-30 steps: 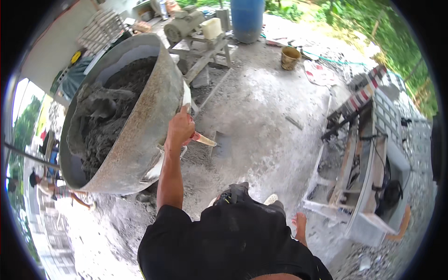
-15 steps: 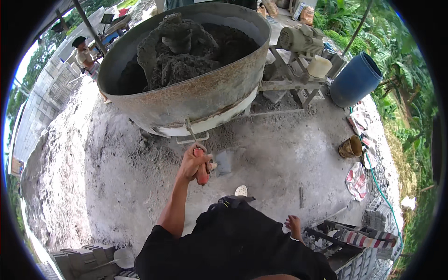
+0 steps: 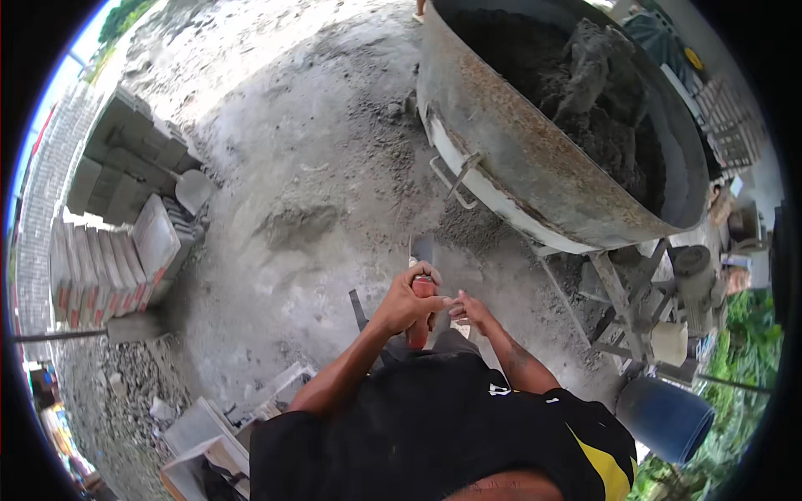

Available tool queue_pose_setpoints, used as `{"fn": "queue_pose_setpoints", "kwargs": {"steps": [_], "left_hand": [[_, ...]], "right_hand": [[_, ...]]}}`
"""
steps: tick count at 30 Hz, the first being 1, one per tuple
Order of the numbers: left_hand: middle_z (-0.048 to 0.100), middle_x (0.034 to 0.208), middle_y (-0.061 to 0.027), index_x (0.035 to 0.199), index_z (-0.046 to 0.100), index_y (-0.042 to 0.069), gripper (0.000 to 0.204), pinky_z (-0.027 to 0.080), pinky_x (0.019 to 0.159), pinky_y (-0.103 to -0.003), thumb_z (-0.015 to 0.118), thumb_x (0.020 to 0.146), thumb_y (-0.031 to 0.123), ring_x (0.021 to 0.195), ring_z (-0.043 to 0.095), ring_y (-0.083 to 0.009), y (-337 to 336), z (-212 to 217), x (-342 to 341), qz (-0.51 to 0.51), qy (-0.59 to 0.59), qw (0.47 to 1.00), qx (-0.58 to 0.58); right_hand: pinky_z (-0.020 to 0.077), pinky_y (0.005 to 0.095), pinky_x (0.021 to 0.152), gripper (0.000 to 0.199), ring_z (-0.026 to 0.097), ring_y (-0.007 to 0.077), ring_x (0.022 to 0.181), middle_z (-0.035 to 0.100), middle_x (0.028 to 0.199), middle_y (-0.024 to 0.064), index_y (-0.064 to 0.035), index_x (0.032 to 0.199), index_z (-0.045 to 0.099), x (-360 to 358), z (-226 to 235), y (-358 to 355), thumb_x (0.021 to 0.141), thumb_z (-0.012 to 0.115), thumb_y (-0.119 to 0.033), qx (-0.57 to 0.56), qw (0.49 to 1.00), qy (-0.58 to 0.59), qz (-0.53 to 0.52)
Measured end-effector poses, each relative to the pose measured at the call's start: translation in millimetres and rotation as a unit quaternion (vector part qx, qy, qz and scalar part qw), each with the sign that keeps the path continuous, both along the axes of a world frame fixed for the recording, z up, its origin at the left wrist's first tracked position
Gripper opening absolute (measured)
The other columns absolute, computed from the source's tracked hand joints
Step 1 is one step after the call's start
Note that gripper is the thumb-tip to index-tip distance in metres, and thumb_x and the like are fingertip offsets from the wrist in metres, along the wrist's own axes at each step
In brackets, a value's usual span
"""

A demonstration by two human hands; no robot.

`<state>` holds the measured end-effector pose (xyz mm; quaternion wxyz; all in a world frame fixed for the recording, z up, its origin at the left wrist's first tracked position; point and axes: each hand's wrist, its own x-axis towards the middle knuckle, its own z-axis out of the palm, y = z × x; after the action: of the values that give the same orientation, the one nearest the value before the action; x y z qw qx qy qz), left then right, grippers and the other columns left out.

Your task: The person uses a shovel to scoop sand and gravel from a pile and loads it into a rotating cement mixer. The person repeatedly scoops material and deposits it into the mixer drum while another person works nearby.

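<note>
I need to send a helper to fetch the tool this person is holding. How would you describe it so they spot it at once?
Start at the big rusty mixer drum full of grey mortar. Below its rim, the left hand grips a trowel, with the right hand beside it. Its red handle and flat grey blade set it apart from the pale shovel by the stacked blocks.

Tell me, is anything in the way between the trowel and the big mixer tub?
Nothing visible is. The left hand grips the trowel's red handle, the right hand touches beside it, and only bare, mortar-dusted concrete ground lies between the trowel blade and the rusty mixer tub of wet mortar.
</note>
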<state>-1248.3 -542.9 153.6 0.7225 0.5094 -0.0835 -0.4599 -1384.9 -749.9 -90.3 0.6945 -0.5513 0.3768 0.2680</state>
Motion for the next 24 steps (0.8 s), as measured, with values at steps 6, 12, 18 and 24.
{"fn": "queue_pose_setpoints", "kwargs": {"steps": [6,12,18,24], "left_hand": [[0.057,0.067,-0.0063,0.092,0.049,0.004,0.030,0.046,0.039,-0.030,0.070,0.073,-0.004,0.047,0.057,-0.0149,42.8,14.8,-116.3,0.292,-0.208,0.929,0.092],[0.051,0.062,-0.0133,0.099,0.042,0.002,0.032,0.047,0.040,-0.031,0.060,0.075,-0.011,0.044,0.053,-0.0194,134.2,68.1,-232.4,0.589,-0.028,0.778,-0.217],[0.054,0.070,-0.0123,0.118,0.042,-0.002,0.052,0.050,0.051,-0.035,0.060,0.069,-0.003,0.051,0.056,-0.0219,119.4,-35.2,-360.8,0.819,0.264,0.504,0.070],[0.048,0.055,-0.0080,0.110,0.053,-0.006,0.046,0.041,0.038,-0.030,0.052,0.064,-0.006,0.039,0.046,-0.0178,88.5,-138.7,-375.5,0.831,0.440,0.318,0.121]], "right_hand": [[0.0534,0.0406,0.071,0.057,0.061,0.0243,0.078,0.059,0.088,0.0135,-0.0035,0.111,0.050,66.2,105.1,128.0,0.090,0.048,-0.057,0.370,0.910,0.184,0.033],[0.0526,0.0342,0.050,0.045,0.056,0.0232,0.055,0.053,0.073,0.0126,-0.0034,0.106,0.043,66.4,-80.3,202.5,0.081,0.068,-0.030,0.115,0.970,0.215,0.014],[0.0477,0.0329,0.042,0.015,0.051,0.0193,0.047,0.049,0.061,0.0083,-0.0002,0.086,0.049,27.1,-226.7,267.6,0.085,0.056,-0.014,0.063,0.952,0.266,0.137],[0.0442,0.0325,0.040,0.014,0.048,0.0178,0.042,0.048,0.058,0.0065,-0.0004,0.080,0.050,4.6,-247.0,297.4,0.084,0.056,-0.013,-0.072,0.929,0.250,0.265]]}}
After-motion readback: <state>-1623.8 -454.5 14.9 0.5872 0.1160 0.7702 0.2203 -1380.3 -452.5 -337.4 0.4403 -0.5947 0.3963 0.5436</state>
